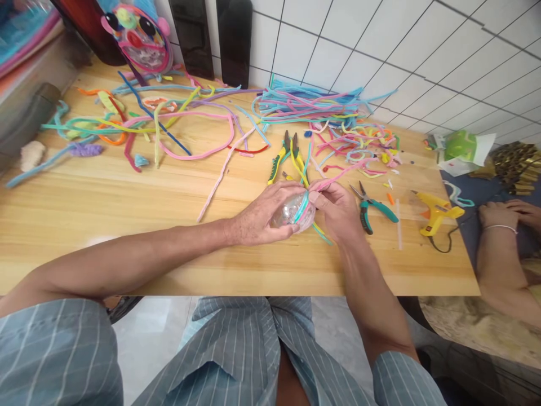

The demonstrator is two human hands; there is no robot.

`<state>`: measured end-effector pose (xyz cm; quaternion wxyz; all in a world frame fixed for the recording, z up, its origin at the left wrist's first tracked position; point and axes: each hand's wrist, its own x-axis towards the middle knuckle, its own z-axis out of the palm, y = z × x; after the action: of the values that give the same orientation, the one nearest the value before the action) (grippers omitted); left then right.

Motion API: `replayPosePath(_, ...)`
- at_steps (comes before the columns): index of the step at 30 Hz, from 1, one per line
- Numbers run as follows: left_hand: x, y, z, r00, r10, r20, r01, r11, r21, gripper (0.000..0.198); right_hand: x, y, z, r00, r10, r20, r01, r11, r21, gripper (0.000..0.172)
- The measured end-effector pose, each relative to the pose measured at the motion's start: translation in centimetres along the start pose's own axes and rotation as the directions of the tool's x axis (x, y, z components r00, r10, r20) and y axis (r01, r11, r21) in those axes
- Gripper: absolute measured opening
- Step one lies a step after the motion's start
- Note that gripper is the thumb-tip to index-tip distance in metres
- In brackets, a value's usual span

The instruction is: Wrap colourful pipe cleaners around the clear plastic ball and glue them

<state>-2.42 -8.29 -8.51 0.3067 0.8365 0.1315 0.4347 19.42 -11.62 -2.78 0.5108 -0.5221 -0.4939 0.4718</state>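
Note:
My left hand (264,217) is wrapped round a clear plastic ball (291,216) resting on the wooden table (105,225). A blue pipe cleaner (301,207) runs over the ball and out below it. My right hand (338,208) pinches this blue strand together with a pink pipe cleaner (342,172) at the ball's right side. The pink strand trails up and to the right across the table.
Yellow-handled pliers (281,155) lie just behind my hands, green-handled pliers (369,206) to the right, then a yellow glue gun (435,211). Loose pipe cleaners (304,104) cover the back of the table. A decorated face craft (137,34) stands far left. Another person's hands (507,217) rest at the right.

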Motion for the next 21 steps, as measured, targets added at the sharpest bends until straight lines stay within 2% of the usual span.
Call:
replayPosePath(8, -0.13, -0.07, 0.06, 1.0, -0.013, -0.008, 0.013, 1.0, 0.01, 0.078, 0.03, -0.21, -0.01, 0.997, -0.083, -0.002, 0.083, 0.996, 0.011, 0.047)
replayPosePath(14, -0.15, -0.1, 0.06, 1.0, 0.011, 0.005, -0.011, 1.0, 0.013, 0.08, 0.03, 0.05, 0.07, 0.999, -0.043, 0.008, 0.043, 0.999, -0.032, 0.044)
replayPosePath(21, -0.13, -0.14, -0.05, 1.0, 0.014, 0.011, -0.014, 1.0, -0.002, 0.081, -0.04, 0.32, 0.22, 1.0, 0.003, -0.004, -0.003, 1.0, 0.018, 0.041)
